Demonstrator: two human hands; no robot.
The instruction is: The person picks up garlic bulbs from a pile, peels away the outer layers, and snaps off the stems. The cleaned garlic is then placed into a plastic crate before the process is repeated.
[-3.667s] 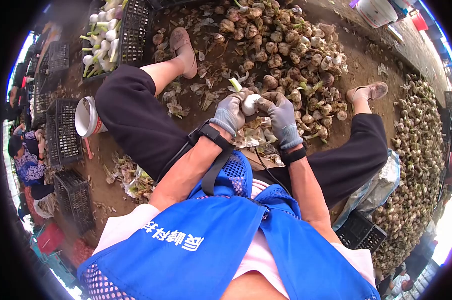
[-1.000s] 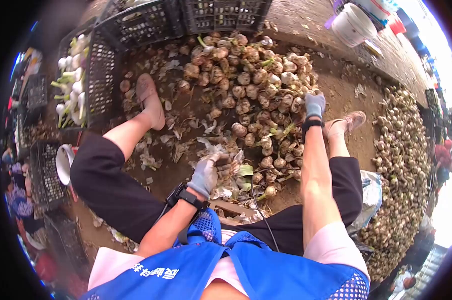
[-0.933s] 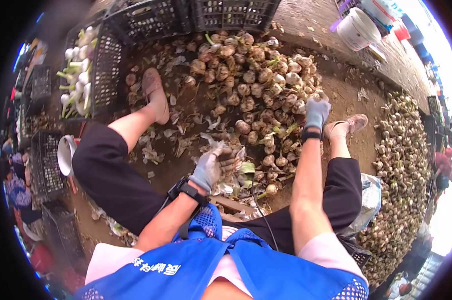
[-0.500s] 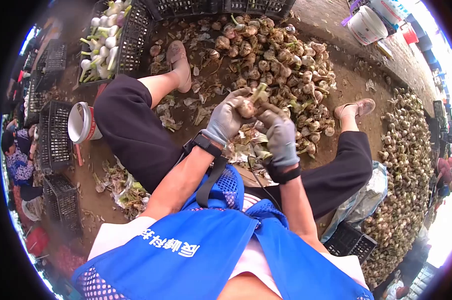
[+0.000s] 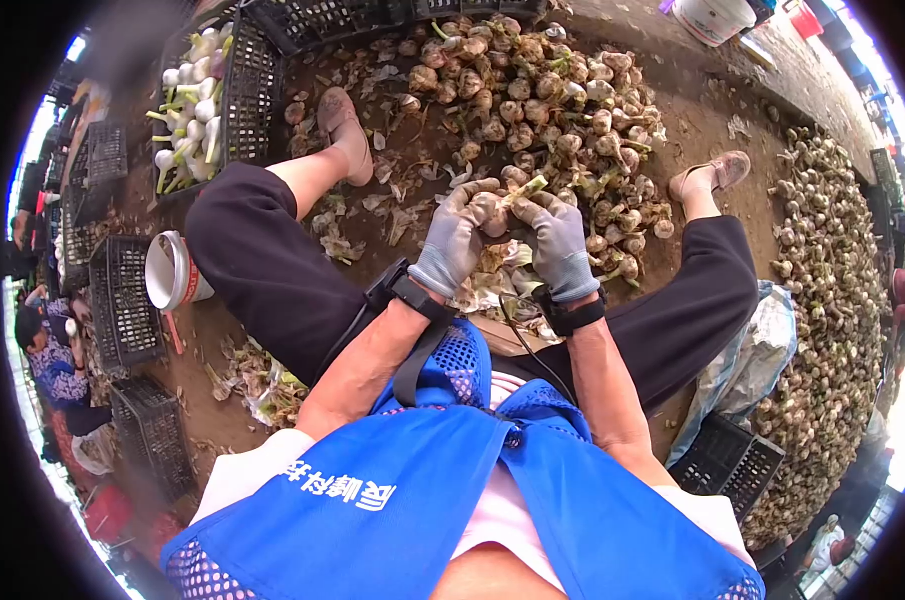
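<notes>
Both my hands wear grey gloves and meet over the ground between my knees. My left hand is closed round a garlic bulb whose short green stem points up to the right. The fingers of my right hand are pressed together at the stem side of the same bulb. Loose pale skins lie just below my hands. Beyond them spreads a heap of unpeeled, soil-stained garlic.
A black crate at the upper left holds white trimmed garlic. A white bucket stands beside my left knee. More garlic covers the ground at the right, near a plastic sack. At the far left sits a person.
The bulb's stem has tilted from nearly upright towards the right. My right hand has turned and sits slightly lower against it. The camera view has shifted a little.
</notes>
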